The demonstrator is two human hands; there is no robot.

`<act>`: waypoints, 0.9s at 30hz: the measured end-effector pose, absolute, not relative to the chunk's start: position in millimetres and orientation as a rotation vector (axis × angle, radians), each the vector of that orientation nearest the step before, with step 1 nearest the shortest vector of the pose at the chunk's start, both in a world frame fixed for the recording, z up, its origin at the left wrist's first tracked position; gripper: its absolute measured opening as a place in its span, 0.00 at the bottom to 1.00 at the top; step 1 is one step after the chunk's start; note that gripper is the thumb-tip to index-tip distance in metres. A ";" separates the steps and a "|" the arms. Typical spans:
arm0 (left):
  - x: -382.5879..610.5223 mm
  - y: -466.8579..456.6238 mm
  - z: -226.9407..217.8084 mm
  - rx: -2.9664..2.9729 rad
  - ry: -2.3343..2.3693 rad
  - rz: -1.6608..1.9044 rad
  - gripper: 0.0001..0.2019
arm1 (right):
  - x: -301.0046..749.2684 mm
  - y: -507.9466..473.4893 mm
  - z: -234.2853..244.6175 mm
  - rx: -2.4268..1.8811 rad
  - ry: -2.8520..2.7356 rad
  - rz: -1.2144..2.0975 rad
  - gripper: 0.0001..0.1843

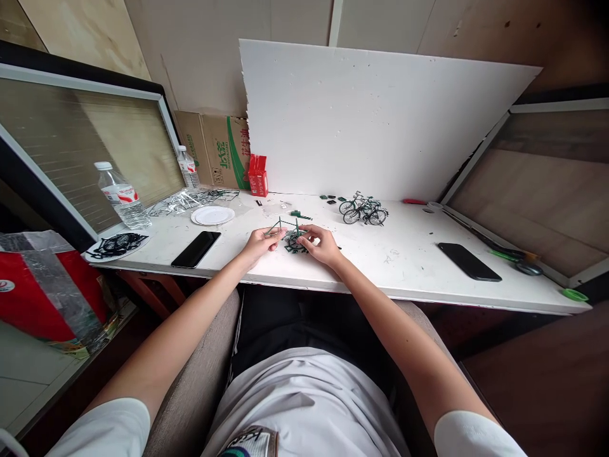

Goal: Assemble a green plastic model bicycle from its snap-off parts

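The white table (375,266) runs wide from side to side, and the work sits near its front edge, in the middle. Two model bicycles (367,214) stand close together beyond and to the right, nearer the right hand (324,245) than the left hand (261,246), though well apart from both. Between the two hands lies what matters most: a thin green frame (297,226), its long axis running roughly left to right, with a post rising at its right end. Neither hand is clearly nearer; the left takes the left end and the right the post's foot, so the span bridges them. The left hand's thumb and forefinger are pinched on a thin tube; the right hand's fingertips also look closed on the frame, low at the post, though the exact spot is too small to make out. Just under the fingertips, between the hands, sits a cluster of dark green parts (295,247). Smaller, just beyond the frame, a flat green piece (301,214) lies on the table.
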State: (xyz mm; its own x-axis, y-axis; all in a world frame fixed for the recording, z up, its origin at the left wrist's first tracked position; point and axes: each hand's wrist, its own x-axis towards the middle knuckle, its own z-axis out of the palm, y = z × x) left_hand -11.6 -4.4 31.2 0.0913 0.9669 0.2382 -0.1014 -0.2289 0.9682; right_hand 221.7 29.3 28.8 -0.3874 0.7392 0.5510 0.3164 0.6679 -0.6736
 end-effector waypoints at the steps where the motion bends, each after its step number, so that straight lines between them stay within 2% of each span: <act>1: -8.7 -4.6 29.8 1.306 0.923 1.357 0.23 | 221.3 28.0 29.3 -0.811 -1.974 0.594 0.23; 9: 11.2 -3.1 17.0 1.212 0.986 1.372 0.20 | 221.4 24.9 29.6 -0.748 -1.932 0.618 0.23; 16: 17.9 -10.8 21.5 1.097 0.827 1.292 0.21 | 221.0 24.0 28.6 -0.675 -1.960 0.588 0.19; 24: 19.7 -11.4 18.2 0.996 0.699 1.205 0.17 | 220.3 27.2 27.9 -0.636 -2.011 0.325 0.12; 27: 18.6 -9.7 18.2 0.981 0.695 1.219 0.14 | 219.9 26.4 28.6 -0.663 -2.043 0.319 0.13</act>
